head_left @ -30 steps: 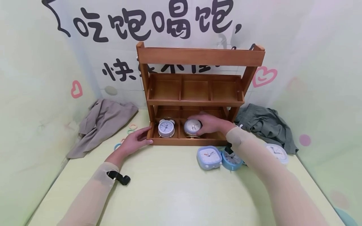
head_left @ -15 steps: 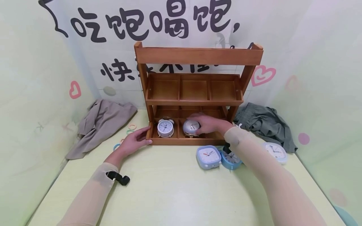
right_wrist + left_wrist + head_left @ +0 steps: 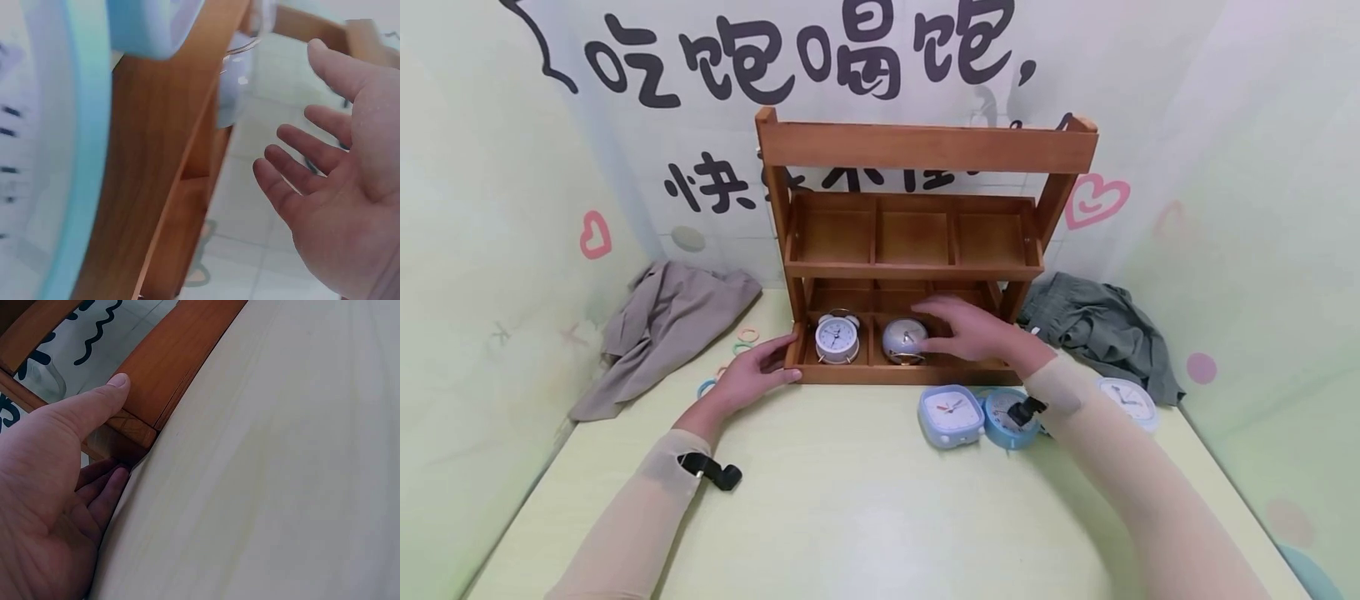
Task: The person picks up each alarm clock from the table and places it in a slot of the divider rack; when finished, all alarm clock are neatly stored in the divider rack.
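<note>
We saw the left hand (image 3: 748, 379) gripping the wooden rack (image 3: 928, 150) at its 8 o'clock corner, presumably for steadiness; the right hand (image 3: 976, 328) spread open at the grey alarm clock's (image 3: 901, 340) 3 o'clock.

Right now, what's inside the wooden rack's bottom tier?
White twin-bell alarm clock at left, round grey clock in the middle. The right hand covers much of the right compartment in the head view; can't tell whether it holds anything.

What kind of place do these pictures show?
Perhaps an indoor demonstration booth: decorated walls close in a pale table on three sides, and a wooden rack holding two clocks stands on it.
</note>
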`<action>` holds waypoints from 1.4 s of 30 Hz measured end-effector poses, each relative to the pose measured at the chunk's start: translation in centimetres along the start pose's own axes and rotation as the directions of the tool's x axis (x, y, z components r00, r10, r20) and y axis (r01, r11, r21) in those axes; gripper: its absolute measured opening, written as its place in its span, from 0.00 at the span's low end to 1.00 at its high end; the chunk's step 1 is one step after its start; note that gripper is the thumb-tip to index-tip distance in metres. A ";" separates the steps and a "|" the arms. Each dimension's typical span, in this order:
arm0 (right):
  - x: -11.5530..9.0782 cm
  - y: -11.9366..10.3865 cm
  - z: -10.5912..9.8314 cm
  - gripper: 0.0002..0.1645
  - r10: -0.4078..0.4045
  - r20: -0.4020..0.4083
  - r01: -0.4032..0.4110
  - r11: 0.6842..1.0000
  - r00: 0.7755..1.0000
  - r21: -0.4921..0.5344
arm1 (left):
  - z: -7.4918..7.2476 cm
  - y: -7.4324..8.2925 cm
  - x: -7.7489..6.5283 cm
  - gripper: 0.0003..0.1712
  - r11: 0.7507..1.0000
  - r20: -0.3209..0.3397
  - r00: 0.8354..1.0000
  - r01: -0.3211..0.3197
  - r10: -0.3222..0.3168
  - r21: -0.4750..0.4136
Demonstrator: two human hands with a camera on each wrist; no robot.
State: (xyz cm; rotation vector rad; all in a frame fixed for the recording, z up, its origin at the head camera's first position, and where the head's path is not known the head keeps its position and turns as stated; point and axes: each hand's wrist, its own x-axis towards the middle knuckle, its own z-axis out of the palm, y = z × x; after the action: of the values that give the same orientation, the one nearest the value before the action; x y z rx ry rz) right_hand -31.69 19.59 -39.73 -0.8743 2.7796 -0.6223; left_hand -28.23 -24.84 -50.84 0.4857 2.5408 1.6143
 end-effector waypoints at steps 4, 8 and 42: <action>-2.9 -0.4 -0.1 0.46 -0.067 -0.023 0.068 0.997 0.997 0.035 | -0.1 -0.1 0.0 0.48 1.000 0.000 1.000 0.001 -0.001 0.006; -5.7 -0.6 0.5 0.46 -0.154 -0.023 0.155 0.985 0.988 0.071 | -0.1 -0.2 0.1 0.47 1.000 -0.001 1.000 0.001 -0.001 0.002; -10.2 -0.2 5.2 0.69 -0.132 0.119 0.140 0.988 0.984 -0.061 | 0.1 -0.3 0.3 0.47 1.000 0.004 1.000 0.003 -0.003 -0.011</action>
State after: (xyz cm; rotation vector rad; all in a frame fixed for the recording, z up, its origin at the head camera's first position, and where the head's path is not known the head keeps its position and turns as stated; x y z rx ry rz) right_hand -21.85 23.57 -44.04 -1.0864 2.6699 -0.4815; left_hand -28.56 -24.82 -51.13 0.4834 2.5273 1.6231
